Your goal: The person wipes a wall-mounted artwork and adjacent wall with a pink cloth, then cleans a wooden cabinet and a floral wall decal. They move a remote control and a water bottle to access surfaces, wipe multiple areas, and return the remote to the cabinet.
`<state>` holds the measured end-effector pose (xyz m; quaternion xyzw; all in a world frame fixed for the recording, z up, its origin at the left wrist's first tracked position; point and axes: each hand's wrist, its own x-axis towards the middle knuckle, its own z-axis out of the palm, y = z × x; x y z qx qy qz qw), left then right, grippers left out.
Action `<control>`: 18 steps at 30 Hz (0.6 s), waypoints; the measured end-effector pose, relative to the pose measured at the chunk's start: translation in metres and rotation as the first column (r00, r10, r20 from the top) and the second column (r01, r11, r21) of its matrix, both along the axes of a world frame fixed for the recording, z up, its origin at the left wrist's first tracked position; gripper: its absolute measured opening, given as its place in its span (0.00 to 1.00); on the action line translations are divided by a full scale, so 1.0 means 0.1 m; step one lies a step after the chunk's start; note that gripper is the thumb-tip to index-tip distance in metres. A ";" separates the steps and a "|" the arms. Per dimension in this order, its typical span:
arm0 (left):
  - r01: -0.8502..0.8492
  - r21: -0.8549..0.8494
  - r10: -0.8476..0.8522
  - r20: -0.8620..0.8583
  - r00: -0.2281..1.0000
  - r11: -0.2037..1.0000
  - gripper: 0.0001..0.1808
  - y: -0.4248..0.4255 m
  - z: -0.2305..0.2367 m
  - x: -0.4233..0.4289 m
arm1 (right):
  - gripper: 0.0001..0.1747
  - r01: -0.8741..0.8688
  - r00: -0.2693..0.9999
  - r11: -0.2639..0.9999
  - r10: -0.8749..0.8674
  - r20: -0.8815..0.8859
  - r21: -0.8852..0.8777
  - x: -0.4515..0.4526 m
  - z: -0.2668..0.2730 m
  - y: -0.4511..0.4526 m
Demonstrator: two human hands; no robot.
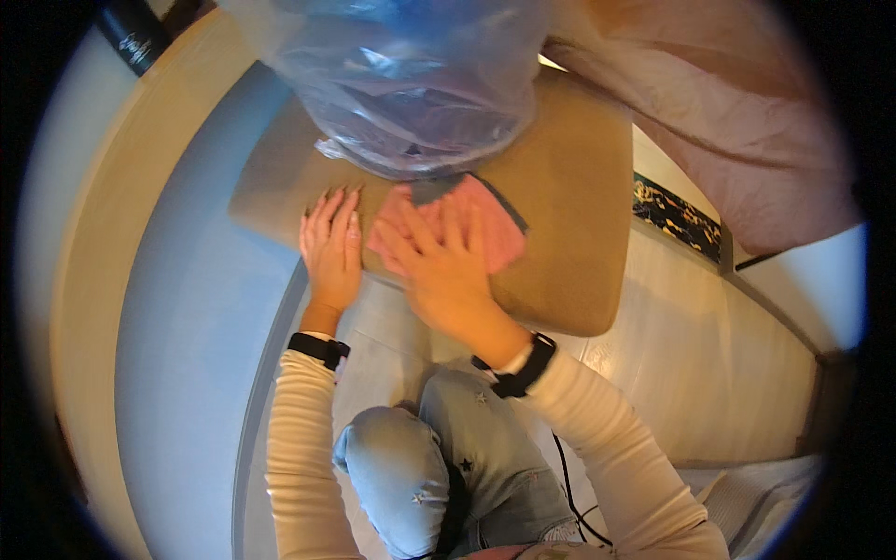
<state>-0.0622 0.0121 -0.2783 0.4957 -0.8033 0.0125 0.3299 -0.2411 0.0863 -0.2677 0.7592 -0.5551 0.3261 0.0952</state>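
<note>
A brown padded stool or seat [574, 231] stands before me. My right hand [444, 262] presses flat with spread fingers on a pink cloth with a grey underside [500, 238], which lies on the seat's top near its front edge. To the left, my left hand [332, 238] rests palm down on the same surface, its fingers extended and holding nothing. Just beyond the cloth sits a clear plastic bag [420, 105], bulging and partly covering the seat; its contents are not clear. Black bands circle both my wrists.
Pinkish-brown fabric [742, 133] hangs at the upper right, above a dark marbled strip [675, 217]. A blue-grey wall panel [189, 336] rises on the left, and a black object with writing [133, 35] is at the top left. A black cable [568, 483] lies beside my legs.
</note>
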 end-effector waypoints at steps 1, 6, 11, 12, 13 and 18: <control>0.009 -0.009 -0.009 -0.002 1.000 1.000 0.22 0.01 0.00 0.00 | 0.31 -0.015 1.000 1.000 0.015 0.006 0.004 0.01 0.01 -0.04; 0.026 0.045 -0.027 0.025 0.999 0.999 0.22 0.05 0.11 0.00 | 0.26 -0.105 0.989 0.982 0.119 -0.083 0.157 -0.53 0.36 0.22; -0.029 0.067 0.029 0.011 1.000 0.997 0.22 0.02 -0.01 0.01 | 0.24 0.049 0.993 0.967 -0.021 -0.112 0.250 -1.46 0.52 0.92; -0.039 0.080 0.039 0.002 0.999 0.996 0.22 -0.01 -0.05 0.01 | 0.25 0.051 0.998 0.977 -0.044 -0.041 0.209 -1.51 0.48 0.96; -0.031 0.048 0.031 -0.003 1.000 0.998 0.22 -0.04 -0.10 0.01 | 0.24 0.087 0.992 0.973 -0.066 -0.106 0.213 -1.50 0.41 0.95; 0.006 0.121 0.006 -0.100 0.995 0.993 0.23 -0.20 -0.24 0.00 | 0.26 0.010 0.994 1.000 -0.009 -0.106 0.014 -0.65 0.11 0.31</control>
